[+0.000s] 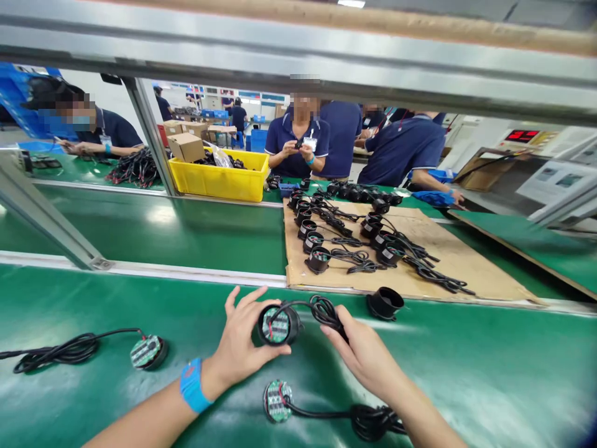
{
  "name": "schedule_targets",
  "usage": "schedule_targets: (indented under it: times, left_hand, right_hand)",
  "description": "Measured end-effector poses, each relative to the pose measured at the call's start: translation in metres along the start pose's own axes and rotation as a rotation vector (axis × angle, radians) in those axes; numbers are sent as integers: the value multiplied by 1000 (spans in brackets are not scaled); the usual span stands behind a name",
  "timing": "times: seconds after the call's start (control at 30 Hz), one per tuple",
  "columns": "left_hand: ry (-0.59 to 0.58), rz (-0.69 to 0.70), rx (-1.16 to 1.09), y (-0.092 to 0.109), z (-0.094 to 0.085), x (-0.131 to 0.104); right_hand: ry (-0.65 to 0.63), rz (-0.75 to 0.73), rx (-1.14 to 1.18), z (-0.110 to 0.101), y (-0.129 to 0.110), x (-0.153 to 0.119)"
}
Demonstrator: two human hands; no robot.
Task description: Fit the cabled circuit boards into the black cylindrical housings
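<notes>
My left hand point(242, 336) grips a round black housing point(293, 326) by its sides, with a green circuit board point(276, 325) showing inside. From that board a black cable runs to a coiled bundle point(326, 313), which my right hand point(357, 342) holds closed in its fingers. Below them on the green bench lies a loose round circuit board point(278, 401) with its own bundled cable point(370, 422). Farther left rests another board point(148, 352) on a black round part, its cable point(65, 353) trailing to the edge. An upright black housing point(385, 303) stands beyond my right hand.
Across the bench, a cardboard sheet point(443, 274) carries rows of black housings with coiled cables. A yellow bin point(219, 177) stands behind a metal post point(149, 137). A metal beam point(298, 68) crosses overhead. Several co-workers sit or stand opposite, one person point(298, 137) handling a small black part.
</notes>
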State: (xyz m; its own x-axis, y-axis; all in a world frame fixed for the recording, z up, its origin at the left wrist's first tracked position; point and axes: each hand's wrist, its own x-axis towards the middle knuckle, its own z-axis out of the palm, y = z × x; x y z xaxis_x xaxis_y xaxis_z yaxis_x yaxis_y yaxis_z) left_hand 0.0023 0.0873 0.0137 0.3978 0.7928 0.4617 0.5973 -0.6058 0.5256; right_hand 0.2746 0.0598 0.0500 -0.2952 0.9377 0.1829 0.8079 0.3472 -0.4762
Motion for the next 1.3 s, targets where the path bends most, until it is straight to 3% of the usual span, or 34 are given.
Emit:
schedule_targets:
  times: [0.1,0.27,0.4,0.57,0.73,0.87,1.0,1.17,1.3]
  left_hand:
    - [-146,12,-45,3,0,0]
    - [-5,12,-51,0,-2,1]
    - [-229,56,-83,-7,0,3]
    - [-94,38,-64,-4,-2,6]
    - [-316,74,-33,-5,0,11]
    - [-171,46,-58,-3,-1,10]
    - [-323,49,-56,-3,-1,9]
    - [-192,33,-49,-7,-3,10]
    - [-285,63,-21,-12,-4,11]
  right_hand:
    - [-19,9,-51,-1,1,0]
    - [38,-2,-29,-3,-1,2]
    - [14,-6,-158,-3,-3,5]
    - [75,-2,-111,-2,-3,5]
    - [68,5,-198,2,-1,8]
    - [103,5,-165,2,1,9]
    - [107,0,-221,4,3,10]
    - [115,-4,-217,6,4,12]
    - [105,-6,-244,6,2,13]
